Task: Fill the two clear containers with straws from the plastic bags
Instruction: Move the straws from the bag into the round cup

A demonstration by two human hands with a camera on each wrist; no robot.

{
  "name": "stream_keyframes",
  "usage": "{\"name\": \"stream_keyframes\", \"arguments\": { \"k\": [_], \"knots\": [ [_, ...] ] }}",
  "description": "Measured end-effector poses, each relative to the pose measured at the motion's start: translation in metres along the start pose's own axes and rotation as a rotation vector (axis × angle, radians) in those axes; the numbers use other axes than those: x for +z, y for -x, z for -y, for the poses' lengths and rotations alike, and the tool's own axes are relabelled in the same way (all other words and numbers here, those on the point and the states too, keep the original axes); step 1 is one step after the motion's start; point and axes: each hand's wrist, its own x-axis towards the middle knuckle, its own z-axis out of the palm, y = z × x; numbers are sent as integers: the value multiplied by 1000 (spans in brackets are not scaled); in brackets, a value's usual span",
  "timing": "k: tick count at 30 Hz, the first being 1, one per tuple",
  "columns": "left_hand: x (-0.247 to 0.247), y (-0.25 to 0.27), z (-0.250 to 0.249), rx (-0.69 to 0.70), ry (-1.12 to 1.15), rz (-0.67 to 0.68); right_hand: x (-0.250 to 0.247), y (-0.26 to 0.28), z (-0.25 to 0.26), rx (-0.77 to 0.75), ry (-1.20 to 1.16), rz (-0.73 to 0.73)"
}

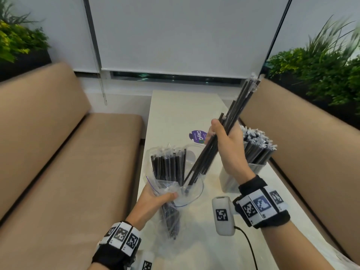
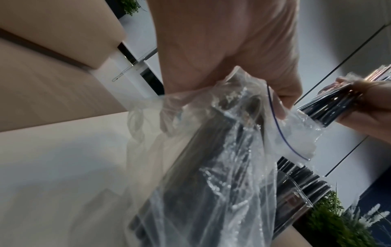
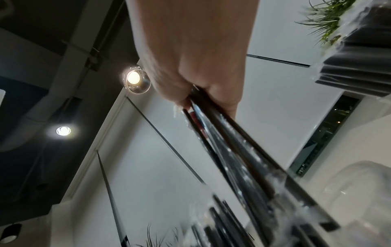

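Note:
My left hand (image 1: 155,199) (image 2: 222,50) grips a clear zip bag (image 1: 169,213) (image 2: 211,167) of black wrapped straws near its open mouth. My right hand (image 1: 226,147) (image 3: 196,58) is curled round a slanted bundle of straws (image 1: 233,110) (image 3: 243,158); the bundle's lower ends sit at the bag mouth. Behind the bag a clear container (image 1: 192,158) holds several upright straws (image 1: 167,166). A second clear container (image 1: 228,182) to the right is packed with straws (image 1: 257,145). Whether the bundle's tips are inside the bag or the container, I cannot tell.
The narrow pale table (image 1: 185,110) carries a purple round sticker (image 1: 197,136). Tan benches stand on the left (image 1: 68,162) and the right (image 1: 311,143). Plants (image 1: 321,75) fill both far corners. A white device with a cable (image 1: 224,215) hangs at my right wrist.

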Motion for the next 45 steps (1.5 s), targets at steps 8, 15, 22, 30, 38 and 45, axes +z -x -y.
{"name": "stream_keyframes", "arguments": {
  "k": [8,15,22,30,38,45],
  "knots": [
    [-1,-1,-4,24,77,-17,12,1,-11,-6,53,200],
    [-6,-6,5,-9,61,-24,16,14,-41,74,127,246],
    [-4,-7,6,-21,9,4,20,4,-38,157,251,238],
    [-18,-9,13,-37,35,-80,12,-26,15,148,73,30],
    [-30,-4,19,-34,70,-122,0,-50,53,-143,-44,-186],
    [-38,1,24,-27,63,-112,28,-58,-32,-29,214,-212]
  ]
}}
